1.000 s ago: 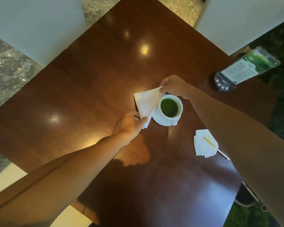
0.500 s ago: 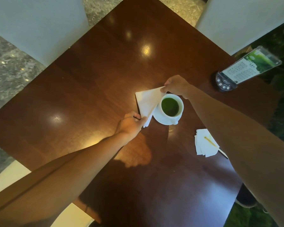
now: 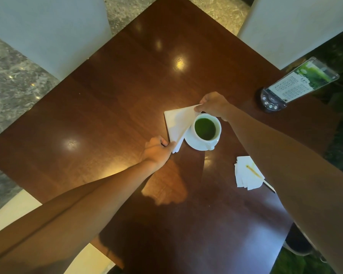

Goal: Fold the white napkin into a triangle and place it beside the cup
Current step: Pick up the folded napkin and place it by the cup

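From my remote seat, I see the left hand [image 3: 157, 152] at the near corner of the white napkin [image 3: 177, 126], its fingers [image 3: 169, 146] curled nearly closed and pinching that corner between thumb and forefinger. The napkin is folded into a triangle and lies on the dark wooden table [image 3: 111, 107], just beside the cup; its long edge runs along the saucer [image 3: 195, 144] and seems to overlap the saucer's rim, though I can't be sure it touches. To its right stands the white cup [image 3: 206, 128] of green liquid on that saucer. The right hand [image 3: 213, 105] sits at the napkin's far corner, just past the cup, fingertips drawn together and gripping the tip. Farther right lies a stack of white napkins [image 3: 246, 176] with a thin stick [image 3: 259, 177] across it, and at the table's right corner stands an acrylic menu stand [image 3: 297, 84].
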